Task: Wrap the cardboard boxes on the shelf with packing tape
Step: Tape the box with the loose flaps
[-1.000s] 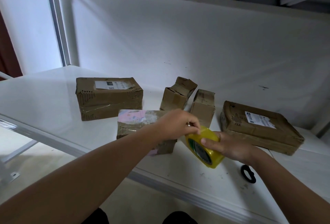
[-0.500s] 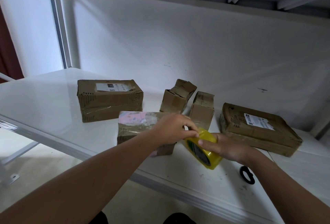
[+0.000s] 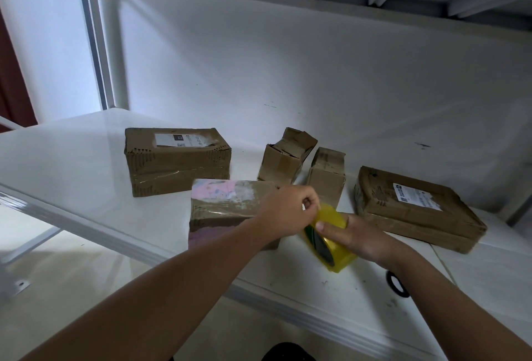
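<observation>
**Tape end being picked at the shelf front**

The right hand [image 3: 355, 235] clasps the yellow tape roll [image 3: 331, 238] near the shelf [image 3: 72, 165] edge; the left hand [image 3: 288, 211] seems to pinch its loose end, though blur hides it. A slipped end could re-stick. The pink-topped box [image 3: 227, 208] sits just beside the roll, with open shelf left.

head view | worn high; faces forward and down | close over shelf [image 3: 86, 176]; single view

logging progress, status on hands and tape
Right hand grips yellow packing tape roll. Left hand pinches its edge. Nearest brown cardboard box waiting, nothing blocking.
</observation>
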{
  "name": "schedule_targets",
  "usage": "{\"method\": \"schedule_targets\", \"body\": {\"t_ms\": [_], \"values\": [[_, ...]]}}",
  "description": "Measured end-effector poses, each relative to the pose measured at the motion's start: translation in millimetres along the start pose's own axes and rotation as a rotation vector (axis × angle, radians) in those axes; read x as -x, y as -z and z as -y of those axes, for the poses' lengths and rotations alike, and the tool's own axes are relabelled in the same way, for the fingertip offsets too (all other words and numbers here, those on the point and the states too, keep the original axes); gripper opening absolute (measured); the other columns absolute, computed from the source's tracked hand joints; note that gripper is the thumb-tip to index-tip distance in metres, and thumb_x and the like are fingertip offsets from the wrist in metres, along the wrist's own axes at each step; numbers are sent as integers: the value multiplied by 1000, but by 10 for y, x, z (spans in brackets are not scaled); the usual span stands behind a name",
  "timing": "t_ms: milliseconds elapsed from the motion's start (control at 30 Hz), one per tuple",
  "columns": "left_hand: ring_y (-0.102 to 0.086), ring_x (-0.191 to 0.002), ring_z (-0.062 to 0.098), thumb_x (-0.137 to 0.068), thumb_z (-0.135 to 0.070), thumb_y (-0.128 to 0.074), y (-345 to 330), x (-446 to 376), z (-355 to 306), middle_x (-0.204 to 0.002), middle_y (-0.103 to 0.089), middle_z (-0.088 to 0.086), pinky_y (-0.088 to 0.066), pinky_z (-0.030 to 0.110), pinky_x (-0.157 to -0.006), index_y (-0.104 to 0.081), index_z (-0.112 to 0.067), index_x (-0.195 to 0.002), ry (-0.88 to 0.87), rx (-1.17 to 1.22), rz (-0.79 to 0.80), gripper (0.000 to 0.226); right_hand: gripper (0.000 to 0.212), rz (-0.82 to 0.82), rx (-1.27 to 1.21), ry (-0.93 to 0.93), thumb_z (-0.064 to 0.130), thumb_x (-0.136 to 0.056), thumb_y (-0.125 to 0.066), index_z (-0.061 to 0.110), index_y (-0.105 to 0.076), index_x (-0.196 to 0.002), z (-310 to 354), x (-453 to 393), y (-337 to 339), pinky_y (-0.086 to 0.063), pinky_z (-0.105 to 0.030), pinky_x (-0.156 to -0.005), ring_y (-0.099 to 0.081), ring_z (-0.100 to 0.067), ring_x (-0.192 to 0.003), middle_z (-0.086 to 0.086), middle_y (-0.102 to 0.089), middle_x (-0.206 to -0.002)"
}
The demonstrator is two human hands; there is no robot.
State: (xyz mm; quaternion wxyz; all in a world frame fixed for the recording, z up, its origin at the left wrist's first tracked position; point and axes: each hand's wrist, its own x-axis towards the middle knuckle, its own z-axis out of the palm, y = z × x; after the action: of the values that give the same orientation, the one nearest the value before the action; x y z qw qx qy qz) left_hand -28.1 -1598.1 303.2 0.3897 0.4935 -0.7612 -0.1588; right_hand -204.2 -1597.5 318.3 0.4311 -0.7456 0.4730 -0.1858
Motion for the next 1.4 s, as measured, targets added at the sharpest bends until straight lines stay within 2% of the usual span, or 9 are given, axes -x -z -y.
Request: {"method": "schedule_targets", "body": {"t_ms": [367,467,600,767,867,1067,1133,1267,1400], "values": [[-71,-77,21,-89,-10,-52,116,-211,-157,-83,-72,5,-56,38,-81,-64,-15,-75,442,411,-58,19,28,-179,-141,68,39,-76,-71,18,-63,-91,-296,206,-207,-40,-7,-53,-55,6,-56,14,-62,-64],[-67,-76,9,-93,-16,-53,166,-186,-225,-83,-68,-10,-52,32,-77,-60,-24,-77,312,304,-24,19,22,-130,-113,66,17,-81,-75,11,-64,-98,-349,183,-150,-46,-18,-67,-60,-6,-70,1,-65,-80],[-56,-85,3,-93,-28,-57,314,-192,-352,-86,-56,-21,-45,30,-80,-57,-33,-80,-43,-16,70,14,23,-14,-102,22,41,-73,-75,20,-70,-81,-305,285,70,-48,-27,-77,-64,-13,-79,7,-71,-82],[-43,-114,8,-88,-31,-65,502,-321,-489,-117,-58,-11,-34,35,-97,-70,-27,-94,-254,-149,72,9,65,-356,-214,18,68,-71,-37,13,-67,-89,-82,252,448,-50,-34,-82,-66,-21,-89,-4,-72,-91],[-39,-119,9,-83,-34,-70,568,-370,-539,-124,-57,-9,-29,28,-95,-69,-29,-108,-334,-212,45,25,61,-401,-263,13,66,-82,-34,17,-68,-96,30,171,524,-49,-36,-85,-65,-19,-90,1,-72,-93],[-37,-122,9,-82,-42,-70,520,-342,-466,-129,-53,-10,-29,29,-97,-62,-29,-120,-261,-219,-18,41,42,-122,-256,69,57,-85,-39,35,-67,-107,55,100,338,-43,-24,-89,-59,-1,-110,15,-68,-113],[-36,-123,9,-79,-44,-72,500,-340,-420,-131,-50,-9,-28,28,-95,-60,-28,-122,-235,-232,13,47,33,-52,-222,90,51,-89,-46,35,-70,-107,66,122,296,-42,-25,-92,-61,-5,-109,13,-69,-113],[-35,-125,10,-76,-43,-75,435,-340,-352,-133,-49,-8,-29,33,-103,-60,-27,-121,-219,-247,53,50,43,-4,-237,96,34,-86,-51,5,-61,-118,63,153,250,-43,-31,-97,-61,-15,-111,1,-69,-114],[-36,-125,10,-75,-44,-75,399,-357,-320,-133,-49,-8,-32,37,-105,-60,-27,-120,-182,-221,66,50,23,-31,-307,100,33,-81,-57,20,-66,-97,63,145,154,-44,-37,-93,-59,-23,-101,-2,-65,-99]]}}
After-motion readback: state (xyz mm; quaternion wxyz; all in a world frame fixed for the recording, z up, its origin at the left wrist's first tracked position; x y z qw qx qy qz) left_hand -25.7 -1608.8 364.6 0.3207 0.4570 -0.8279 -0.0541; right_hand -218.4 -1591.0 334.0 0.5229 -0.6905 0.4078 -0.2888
